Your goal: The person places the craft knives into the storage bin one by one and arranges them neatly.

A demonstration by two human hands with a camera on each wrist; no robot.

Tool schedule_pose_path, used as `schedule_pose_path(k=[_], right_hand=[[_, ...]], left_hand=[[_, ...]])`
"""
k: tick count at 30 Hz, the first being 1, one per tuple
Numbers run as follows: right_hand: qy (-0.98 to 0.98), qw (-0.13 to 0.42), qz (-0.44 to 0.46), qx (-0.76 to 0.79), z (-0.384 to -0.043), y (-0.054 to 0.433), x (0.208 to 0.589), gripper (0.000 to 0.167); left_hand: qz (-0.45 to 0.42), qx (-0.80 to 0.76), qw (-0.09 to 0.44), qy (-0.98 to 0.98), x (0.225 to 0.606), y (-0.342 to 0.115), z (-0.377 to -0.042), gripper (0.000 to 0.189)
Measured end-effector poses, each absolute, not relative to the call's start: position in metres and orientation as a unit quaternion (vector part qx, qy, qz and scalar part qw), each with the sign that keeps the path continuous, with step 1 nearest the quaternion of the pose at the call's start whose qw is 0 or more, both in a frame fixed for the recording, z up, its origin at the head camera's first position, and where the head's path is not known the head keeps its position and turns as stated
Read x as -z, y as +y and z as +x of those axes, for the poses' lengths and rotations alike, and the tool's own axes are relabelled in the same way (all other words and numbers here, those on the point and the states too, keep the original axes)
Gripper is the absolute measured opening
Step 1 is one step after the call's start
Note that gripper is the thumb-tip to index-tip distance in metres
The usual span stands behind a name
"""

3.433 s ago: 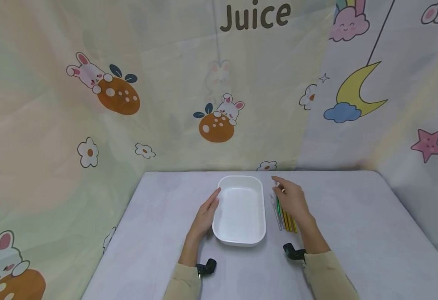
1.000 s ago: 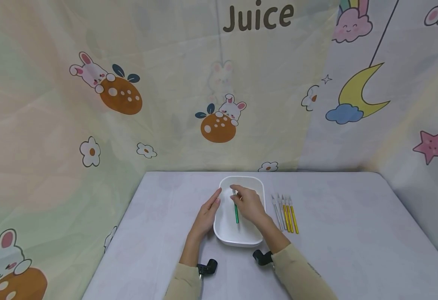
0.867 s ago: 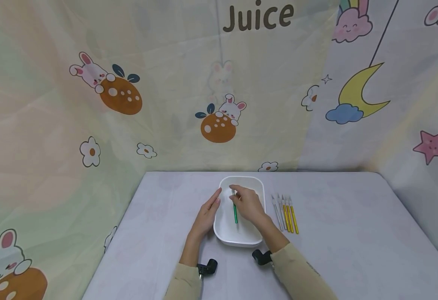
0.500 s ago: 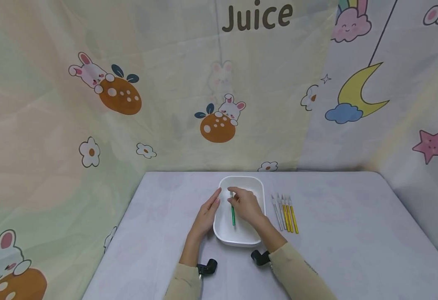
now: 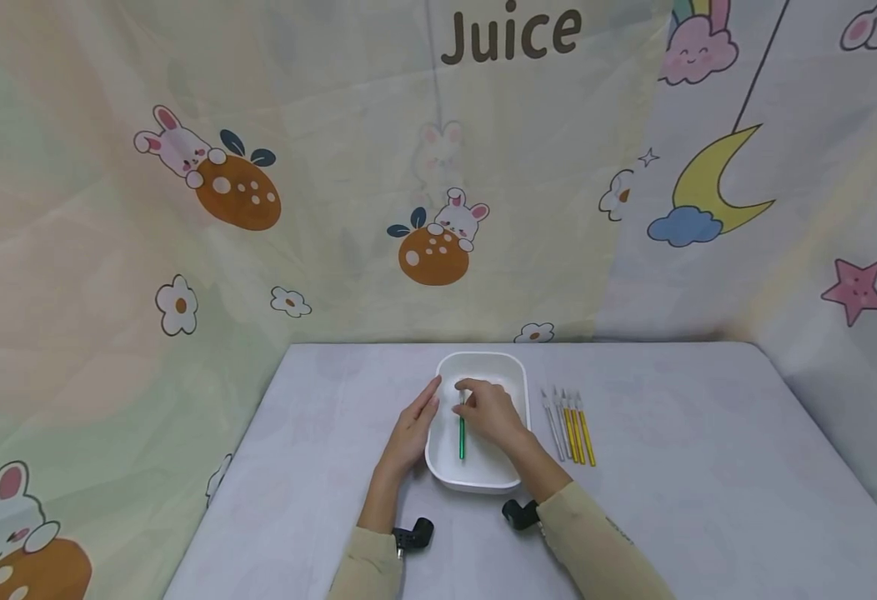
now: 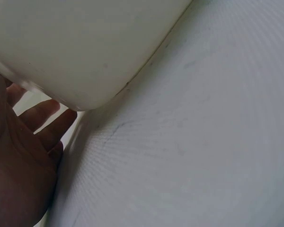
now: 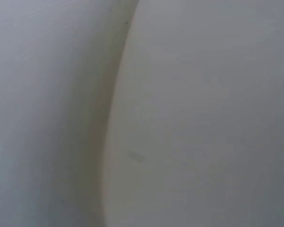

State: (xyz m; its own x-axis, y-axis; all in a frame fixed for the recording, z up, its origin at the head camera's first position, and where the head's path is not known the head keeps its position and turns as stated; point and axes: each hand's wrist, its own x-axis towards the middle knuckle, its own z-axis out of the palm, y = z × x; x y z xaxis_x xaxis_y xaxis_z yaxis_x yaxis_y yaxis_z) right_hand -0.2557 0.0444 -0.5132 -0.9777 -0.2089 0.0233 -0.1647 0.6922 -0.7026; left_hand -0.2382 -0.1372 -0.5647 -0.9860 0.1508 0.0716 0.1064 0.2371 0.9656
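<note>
A white rectangular tray (image 5: 483, 477) stands on the table. My left hand (image 5: 411, 432) rests against its left side with extended fingers; the left wrist view shows those fingers (image 6: 57, 127) along the tray's outer wall (image 6: 85, 56). Over the tray's inside, my right hand (image 5: 493, 412) pinches a slim green craft knife (image 5: 462, 440) near its silver far end, between thumb and forefinger. The knife's green handle points toward me, close over the tray's floor. Only the pale tray wall (image 7: 189, 118) and cloth fill the right wrist view, without the hand.
Right of the tray, several similar craft knives lie side by side on the white-covered table (image 5: 709, 467): silver ones (image 5: 553, 427) at the left, gold ones (image 5: 579, 433) at the right. A printed cloth backdrop (image 5: 348, 208) rises behind the table.
My right hand took the green knife from the row and carried it left over the tray. Lately it has shifted slightly left and nearer to me, the knife straightening. The left hand stays put.
</note>
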Motion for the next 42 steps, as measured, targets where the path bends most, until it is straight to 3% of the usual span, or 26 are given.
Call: schedule_pose_path(k=[22,42], right_hand=[[0.920,0.103,-0.100,0.364,-0.2558,0.0426,0.5173,0.041],[0.928,0.104,-0.102,0.344,-0.2555,0.0388,0.5202,0.042]], left_hand=[[0.089,-0.620,0.017,0.779,0.5653,-0.1368,-0.2379,0.048],[0.085,-0.620,0.020,0.780,0.5651,-0.1362,-0.2382,0.047]])
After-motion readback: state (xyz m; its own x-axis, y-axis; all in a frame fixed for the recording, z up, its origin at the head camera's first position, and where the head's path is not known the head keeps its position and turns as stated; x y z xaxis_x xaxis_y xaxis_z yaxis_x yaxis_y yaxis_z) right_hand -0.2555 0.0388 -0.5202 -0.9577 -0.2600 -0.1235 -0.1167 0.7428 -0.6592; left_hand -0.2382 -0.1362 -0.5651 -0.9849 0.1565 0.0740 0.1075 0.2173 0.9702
